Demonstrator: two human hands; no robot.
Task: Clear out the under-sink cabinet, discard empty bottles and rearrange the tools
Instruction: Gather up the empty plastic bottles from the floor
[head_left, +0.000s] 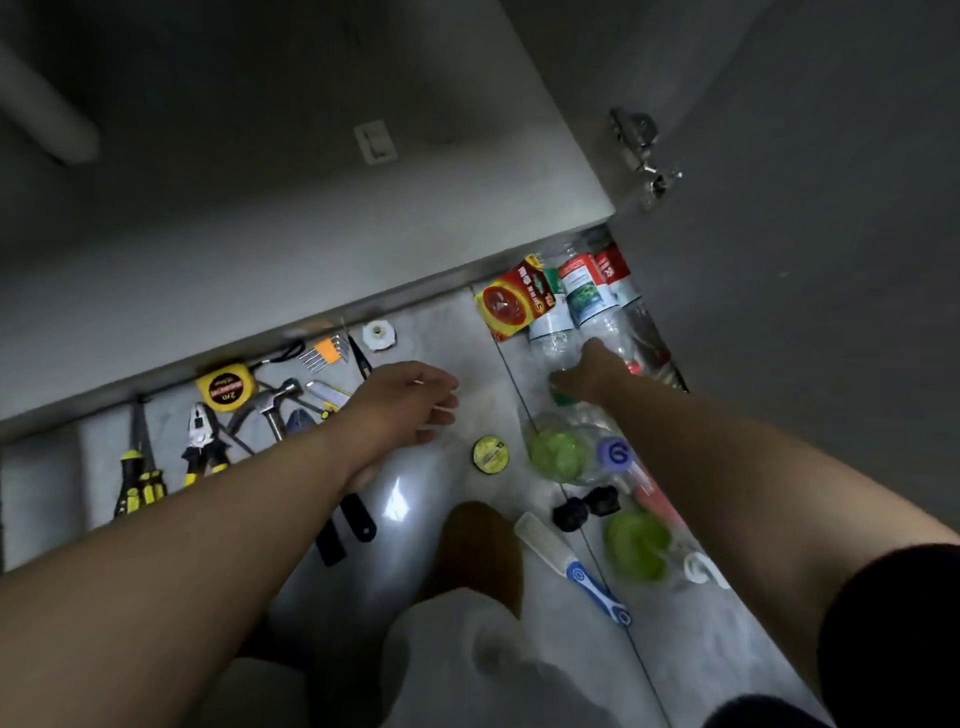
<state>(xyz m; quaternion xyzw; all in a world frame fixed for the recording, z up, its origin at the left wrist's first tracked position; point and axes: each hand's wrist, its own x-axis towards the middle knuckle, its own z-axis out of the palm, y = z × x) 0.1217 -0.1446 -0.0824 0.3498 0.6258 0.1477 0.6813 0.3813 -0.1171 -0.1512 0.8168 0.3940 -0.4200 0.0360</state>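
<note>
My right hand reaches forward and curls over a clear plastic bottle with a green cap, in a pile of labelled bottles by the cabinet's right corner. My left hand hovers over the floor with relaxed fingers, next to a row of tools: a yellow tape measure, pliers, screwdrivers, a hammer and hex keys. A black-handled tool lies partly under my left forearm.
A red and yellow packet, a round tin, crushed bottles with green contents, black fittings, a blue-handled brush and a white plastic nut lie on the floor. The cabinet door stands open at right.
</note>
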